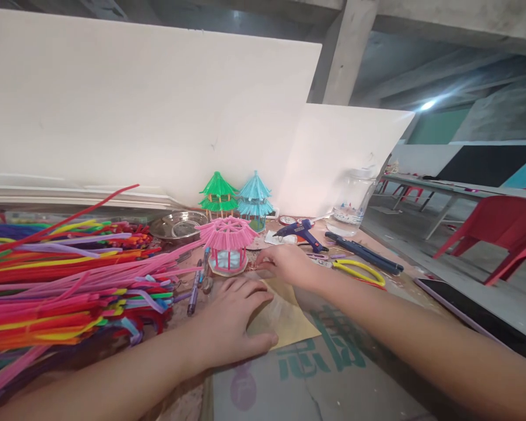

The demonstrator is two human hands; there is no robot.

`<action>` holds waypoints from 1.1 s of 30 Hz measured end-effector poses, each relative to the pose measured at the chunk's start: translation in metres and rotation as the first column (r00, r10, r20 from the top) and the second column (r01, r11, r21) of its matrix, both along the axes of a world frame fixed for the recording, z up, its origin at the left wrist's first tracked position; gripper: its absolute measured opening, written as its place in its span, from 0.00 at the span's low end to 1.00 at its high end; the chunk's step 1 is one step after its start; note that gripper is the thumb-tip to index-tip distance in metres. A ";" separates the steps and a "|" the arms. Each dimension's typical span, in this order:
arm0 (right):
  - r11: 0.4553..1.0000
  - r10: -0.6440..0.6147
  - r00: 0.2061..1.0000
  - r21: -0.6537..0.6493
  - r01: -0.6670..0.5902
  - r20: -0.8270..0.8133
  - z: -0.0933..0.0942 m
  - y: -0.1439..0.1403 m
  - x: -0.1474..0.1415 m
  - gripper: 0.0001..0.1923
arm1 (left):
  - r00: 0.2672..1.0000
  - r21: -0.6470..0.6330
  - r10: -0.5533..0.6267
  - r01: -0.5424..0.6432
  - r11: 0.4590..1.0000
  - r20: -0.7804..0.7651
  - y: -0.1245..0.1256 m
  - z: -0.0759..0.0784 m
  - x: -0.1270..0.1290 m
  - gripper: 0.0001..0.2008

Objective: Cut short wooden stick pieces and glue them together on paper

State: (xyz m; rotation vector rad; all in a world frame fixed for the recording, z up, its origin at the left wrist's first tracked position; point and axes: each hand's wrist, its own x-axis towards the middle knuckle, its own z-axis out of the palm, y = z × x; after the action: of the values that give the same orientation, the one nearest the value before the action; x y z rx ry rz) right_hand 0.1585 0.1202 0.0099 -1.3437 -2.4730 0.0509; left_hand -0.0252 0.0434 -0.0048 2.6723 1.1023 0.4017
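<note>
Far left of the left hand (232,318) lies a heap of stems (70,280). That hand lies flat, fingers spread, gripping nothing, pressing the card (284,321); keep it firm. The pink pavilion (227,245) sits just beyond its fingertips. The right hand (289,263), loosely curled beside the pavilion's base, should work gently; whether it pinches anything I cannot tell.

Head camera looks forward and down, close over the cluttered table (403,275).
</note>
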 end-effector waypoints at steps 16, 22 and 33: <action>0.972 0.026 0.953 -0.216 -0.095 -0.301 -0.018 -0.038 0.047 0.16 | 0.999 0.013 0.004 -0.004 1.000 0.039 -0.002 -0.001 -0.002 0.24; 0.997 0.008 0.882 -0.059 -0.041 -0.471 -0.029 -0.050 0.046 0.19 | 0.995 0.017 0.009 -0.011 1.000 0.095 -0.002 -0.003 -0.005 0.24; 0.988 0.000 0.835 -0.127 -0.084 -0.550 -0.037 -0.054 0.038 0.14 | 0.970 0.035 0.009 -0.018 0.999 0.241 -0.001 -0.009 -0.005 0.11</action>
State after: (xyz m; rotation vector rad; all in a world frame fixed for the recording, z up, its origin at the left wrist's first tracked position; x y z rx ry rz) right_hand 0.1968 0.0660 -0.0266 -1.1233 -2.0298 0.5615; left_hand -0.0306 0.0428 -0.0138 2.5619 1.0491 0.7342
